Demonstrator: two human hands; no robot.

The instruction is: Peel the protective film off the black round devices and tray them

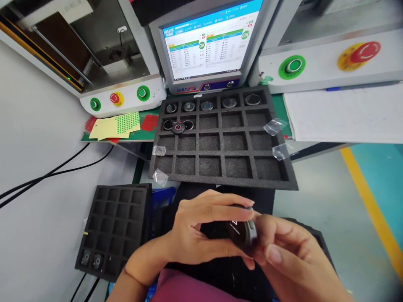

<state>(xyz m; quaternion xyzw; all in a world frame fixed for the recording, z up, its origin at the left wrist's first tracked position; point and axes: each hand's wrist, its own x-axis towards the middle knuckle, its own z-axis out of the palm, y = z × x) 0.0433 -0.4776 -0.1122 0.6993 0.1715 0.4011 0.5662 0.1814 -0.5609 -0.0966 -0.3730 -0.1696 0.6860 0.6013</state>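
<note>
A round smartwatch case (241,233) with a lit dark screen and a metal rim is held up in front of my body, tilted on its edge. My left hand (201,230) grips it by its edges, fingers above and thumb below. On the other side, my right hand (286,247) pinches at the back of the case; what those fingertips touch is hidden. Beyond both hands lies a black foam tray (209,167) with square pockets. Several round watch cases (207,105) fill its far row, and a small dark round device with red marks (178,127) rests across two pockets at the left.
A monitor (210,46) showing two green OK marks stands behind the tray. Machines with green buttons (295,65) and red emergency stops (365,52) flank it. Another foam tray (118,222) sits lower left. Yellow sticker sheets (107,128) and white papers (343,113) lie on the bench.
</note>
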